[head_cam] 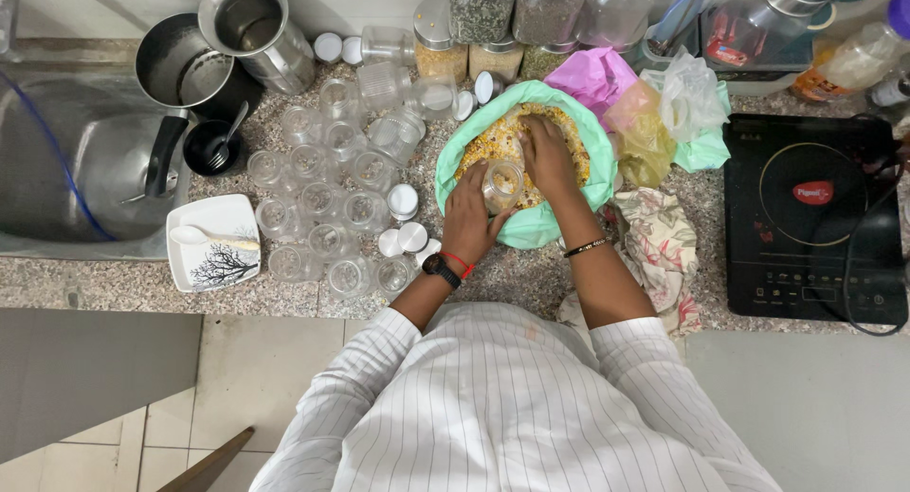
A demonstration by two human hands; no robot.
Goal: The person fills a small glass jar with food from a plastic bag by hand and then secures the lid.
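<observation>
An open green plastic bag (569,132) full of yellow and pale dried lentils (493,136) lies on the granite counter. My left hand (466,217) grips a small clear jar (502,184) at the bag's mouth, tilted over the lentils. My right hand (545,151) rests in the lentils just beyond the jar, fingers curled into the grain. A black watch and a red thread are on my left wrist, a dark bangle on my right.
Several empty clear jars (327,193) and white lids (403,200) crowd the counter to the left. A white plate with a spoon (213,241), steel pots (251,27) and a sink (66,160) lie further left. An induction cooktop (815,217), a floral cloth (654,241) and plastic bags (664,113) sit right.
</observation>
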